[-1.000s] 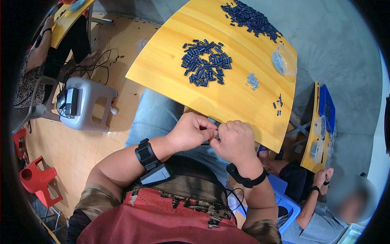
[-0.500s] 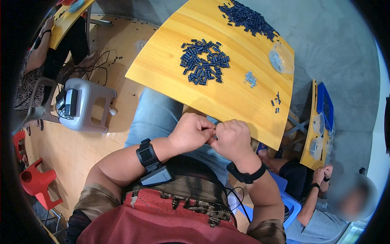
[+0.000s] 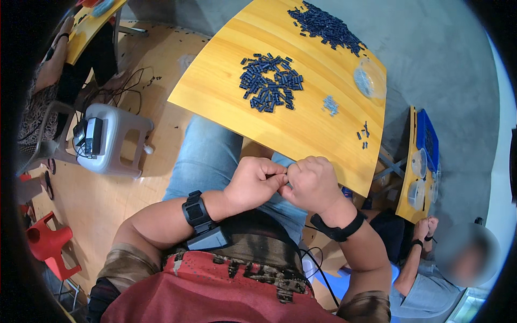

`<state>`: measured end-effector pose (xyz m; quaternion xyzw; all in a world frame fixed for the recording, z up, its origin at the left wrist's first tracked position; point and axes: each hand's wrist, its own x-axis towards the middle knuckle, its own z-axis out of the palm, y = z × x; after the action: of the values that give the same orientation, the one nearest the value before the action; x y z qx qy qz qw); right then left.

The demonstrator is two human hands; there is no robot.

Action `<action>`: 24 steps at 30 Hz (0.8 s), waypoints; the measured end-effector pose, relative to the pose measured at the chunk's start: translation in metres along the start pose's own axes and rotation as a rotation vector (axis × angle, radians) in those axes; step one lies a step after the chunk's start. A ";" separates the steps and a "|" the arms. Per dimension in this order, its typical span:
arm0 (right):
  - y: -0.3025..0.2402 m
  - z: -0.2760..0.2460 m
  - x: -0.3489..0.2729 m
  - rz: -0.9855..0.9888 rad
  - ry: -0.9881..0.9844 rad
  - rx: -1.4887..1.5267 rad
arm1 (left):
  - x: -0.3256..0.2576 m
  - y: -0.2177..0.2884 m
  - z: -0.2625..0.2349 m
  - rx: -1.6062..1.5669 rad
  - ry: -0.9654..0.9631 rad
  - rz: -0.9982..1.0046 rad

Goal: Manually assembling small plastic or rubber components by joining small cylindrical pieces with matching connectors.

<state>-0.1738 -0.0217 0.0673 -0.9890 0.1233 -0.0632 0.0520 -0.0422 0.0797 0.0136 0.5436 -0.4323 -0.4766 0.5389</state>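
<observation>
My left hand and right hand meet fingertip to fingertip over my lap, just off the near edge of the yellow table. Both are curled tight around something small (too hidden to tell what). A pile of small dark blue pieces lies mid-table, a second pile at the far edge, well apart from my hands.
</observation>
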 end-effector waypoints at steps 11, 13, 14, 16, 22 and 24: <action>-0.007 0.020 0.010 0.258 -0.036 0.034 | 0.016 -0.008 -0.012 -0.061 -0.025 -0.216; -0.008 0.021 0.011 0.330 -0.030 0.062 | 0.021 -0.016 -0.017 -0.311 -0.006 -0.413; -0.009 0.022 0.011 0.404 -0.024 0.087 | 0.022 -0.018 -0.018 -0.436 0.004 -0.512; -0.012 0.031 0.009 0.424 0.059 0.079 | 0.019 -0.024 -0.018 -0.471 0.006 -0.590; -0.012 0.055 0.004 0.485 0.224 0.101 | 0.020 -0.038 -0.013 -0.552 0.061 -0.680; -0.009 0.058 0.004 0.491 0.236 0.098 | 0.023 -0.039 -0.011 -0.610 0.097 -0.661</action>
<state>-0.1594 -0.0089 0.0119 -0.9116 0.3612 -0.1694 0.0988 -0.0291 0.0611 -0.0265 0.4906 -0.0496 -0.7025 0.5132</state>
